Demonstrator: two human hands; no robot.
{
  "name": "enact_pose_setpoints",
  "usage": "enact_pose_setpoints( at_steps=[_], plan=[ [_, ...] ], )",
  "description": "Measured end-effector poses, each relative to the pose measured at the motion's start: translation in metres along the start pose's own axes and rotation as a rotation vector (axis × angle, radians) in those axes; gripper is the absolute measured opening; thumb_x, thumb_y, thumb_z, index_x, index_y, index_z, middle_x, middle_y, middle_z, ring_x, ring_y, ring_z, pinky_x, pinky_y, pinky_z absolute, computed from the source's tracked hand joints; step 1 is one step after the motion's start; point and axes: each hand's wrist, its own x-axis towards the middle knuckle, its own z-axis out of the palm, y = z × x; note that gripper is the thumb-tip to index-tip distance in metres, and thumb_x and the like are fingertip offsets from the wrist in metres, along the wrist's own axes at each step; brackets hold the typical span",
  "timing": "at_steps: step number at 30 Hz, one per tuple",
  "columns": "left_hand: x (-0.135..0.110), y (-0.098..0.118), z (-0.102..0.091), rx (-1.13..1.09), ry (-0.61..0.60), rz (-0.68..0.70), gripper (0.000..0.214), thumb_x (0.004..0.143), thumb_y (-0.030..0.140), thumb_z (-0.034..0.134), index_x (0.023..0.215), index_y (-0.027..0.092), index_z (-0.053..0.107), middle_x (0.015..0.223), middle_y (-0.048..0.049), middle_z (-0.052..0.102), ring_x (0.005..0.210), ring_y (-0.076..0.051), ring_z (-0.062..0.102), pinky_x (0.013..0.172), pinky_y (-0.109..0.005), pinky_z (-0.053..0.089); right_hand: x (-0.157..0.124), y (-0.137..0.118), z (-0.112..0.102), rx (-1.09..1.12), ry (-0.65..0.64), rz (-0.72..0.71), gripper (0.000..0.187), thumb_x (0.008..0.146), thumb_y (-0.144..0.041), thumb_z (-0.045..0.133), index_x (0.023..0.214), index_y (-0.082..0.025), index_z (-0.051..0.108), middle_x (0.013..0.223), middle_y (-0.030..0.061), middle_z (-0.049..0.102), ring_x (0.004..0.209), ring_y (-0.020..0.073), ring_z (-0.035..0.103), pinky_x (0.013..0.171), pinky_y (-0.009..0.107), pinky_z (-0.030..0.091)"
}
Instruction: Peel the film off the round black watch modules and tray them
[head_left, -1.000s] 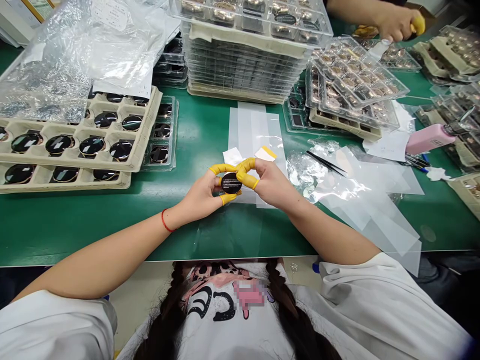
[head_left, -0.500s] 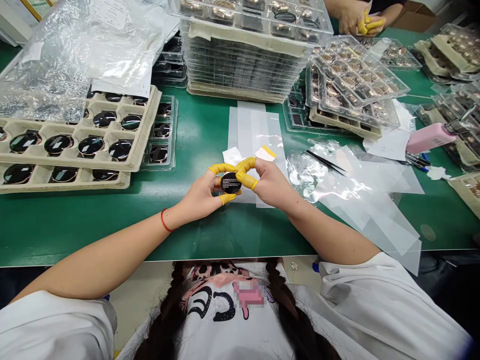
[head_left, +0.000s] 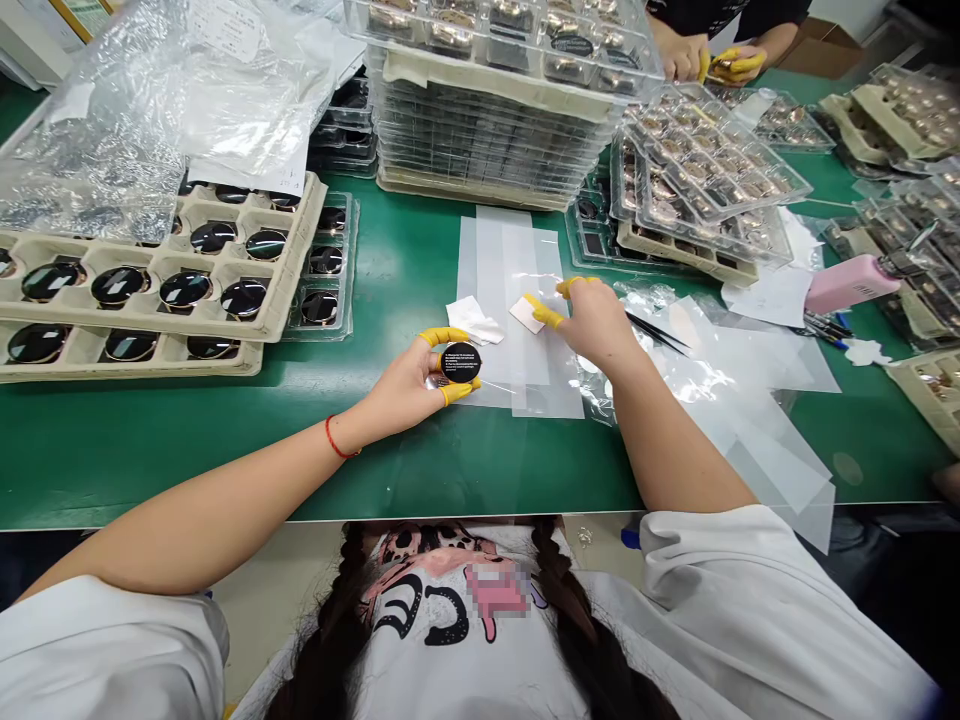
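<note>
- the round black disc (head_left: 460, 362) has no long axis; its flat face points up toward the head camera, and the small white printed lines on it run roughly level across the view
- it sits in the left hand (head_left: 401, 375), just in front of the lower edge of the translucent film sheets (head_left: 517, 310), on the green bench top (head_left: 150, 460)
- compared with the earlier frames, the right hand (head_left: 596, 320) has left the disc and now sits up and to the right of it, well apart from the left hand; in those frames both hands met at the disc
- the left forearm, with a red string at the wrist, lies low across the bench from the lower left; its thumb and fingers, in yellow finger cots (head_left: 442, 336), are clamped on the disc's edge from above and below
- the right forearm rises from the lower right, with the hand palm down; its thumb and forefinger are spread apart, and the thumb tip touches a small pale paper square (head_left: 526, 314)
- a crumpled white paper (head_left: 472, 320) lies just above the disc
- steel tweezers (head_left: 656, 333) lie just beside the right hand, on clear plastic
- a co-worker's hands (head_left: 686, 55) are at the far edge of the view, beyond a stack of clear plastic trays (head_left: 487, 130)
</note>
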Motion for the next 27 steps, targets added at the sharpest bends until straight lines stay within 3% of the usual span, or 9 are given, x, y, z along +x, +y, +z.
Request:
enact_pose_setpoints(
  at_steps=[2,5,7,12,15,17,20,23,27],
  plan=[
    [0.0,0.0,0.0,0.006,0.004,-0.007,0.053,0.078,0.027,0.073,0.121,0.019,0.042,0.093,-0.0041,0.069,0.088,-0.018,0.07,0.08,-0.034,0.052,0.01,0.014,0.007,-0.021,-0.058,0.084,0.043,0.076,-0.03,0.07,0.114,-0.012,0.06,0.112,0.018,0.06,0.098,0.0299,0.056,0.086,0.046,0.045],
    [0.0,0.001,0.0,-0.004,0.001,-0.005,0.053,0.078,0.027,0.073,0.121,0.019,0.042,0.093,-0.0039,0.07,0.089,-0.019,0.07,0.08,-0.035,0.052,0.013,0.017,0.015,0.032,-0.105,0.057,0.035,0.078,-0.022,0.064,0.113,-0.015,0.061,0.106,0.0126,0.062,0.092,0.0253,0.057,0.084,0.043,0.046],
    [0.0,0.0,0.0,-0.014,0.0,0.009,0.053,0.078,0.026,0.073,0.121,0.019,0.042,0.092,-0.0031,0.07,0.088,-0.018,0.07,0.08,-0.034,0.052,0.011,0.013,0.016,0.041,-0.102,0.034,0.03,0.079,-0.021,0.063,0.108,-0.015,0.063,0.103,0.0121,0.062,0.096,0.0265,0.056,0.086,0.044,0.045],
    [0.0,-0.001,-0.001,-0.014,0.007,0.041,0.053,0.078,0.026,0.073,0.12,0.02,0.043,0.09,-0.0018,0.069,0.087,-0.016,0.07,0.078,-0.031,0.052,0.01,0.005,0.016,-0.003,-0.108,0.041,0.045,0.075,-0.035,0.072,0.113,-0.014,0.06,0.111,0.0158,0.056,0.108,0.033,0.051,0.094,0.051,0.041],
    [-0.001,-0.001,-0.001,0.003,0.016,0.07,0.054,0.078,0.026,0.073,0.121,0.02,0.042,0.091,-0.0015,0.068,0.085,-0.014,0.068,0.076,-0.029,0.052,0.006,-0.002,0.014,-0.051,-0.08,0.006,0.028,0.078,-0.029,0.068,0.101,-0.015,0.062,0.107,0.0155,0.057,0.107,0.0339,0.05,0.093,0.051,0.039],
    [-0.001,-0.001,-0.001,0.016,0.023,0.078,0.054,0.078,0.026,0.073,0.122,0.02,0.042,0.091,-0.0014,0.068,0.084,-0.014,0.068,0.076,-0.028,0.052,-0.003,-0.013,0.011,0.019,-0.002,-0.07,0.013,0.083,-0.024,0.059,0.094,-0.017,0.06,0.105,0.014,0.058,0.105,0.0316,0.051,0.093,0.05,0.039],
    [-0.001,-0.003,-0.001,0.031,0.028,0.091,0.053,0.079,0.027,0.073,0.122,0.021,0.042,0.092,-0.0017,0.069,0.083,-0.014,0.069,0.075,-0.028,0.052,-0.028,-0.036,0.004,0.319,0.11,-0.219,0.009,0.089,-0.028,0.052,0.094,-0.022,0.058,0.103,0.0081,0.062,0.1,0.0248,0.054,0.091,0.043,0.042],
    [-0.001,-0.005,-0.001,0.012,0.029,0.126,0.051,0.08,0.027,0.072,0.12,0.021,0.041,0.093,-0.0024,0.069,0.085,-0.015,0.07,0.077,-0.029,0.053,-0.058,-0.06,0.0,0.554,0.071,-0.318,0.015,0.089,-0.038,0.058,0.094,-0.024,0.059,0.094,0.0043,0.065,0.09,0.0202,0.057,0.085,0.038,0.045],
    [-0.001,-0.008,0.0,0.043,0.028,0.21,0.049,0.08,0.026,0.07,0.12,0.021,0.042,0.099,-0.0038,0.07,0.088,-0.016,0.07,0.08,-0.03,0.054,-0.082,-0.075,0.006,0.535,0.059,-0.49,0.012,0.09,-0.035,0.059,0.088,-0.025,0.065,0.102,0.0061,0.066,0.102,0.022,0.056,0.093,0.041,0.044]
  ],
)
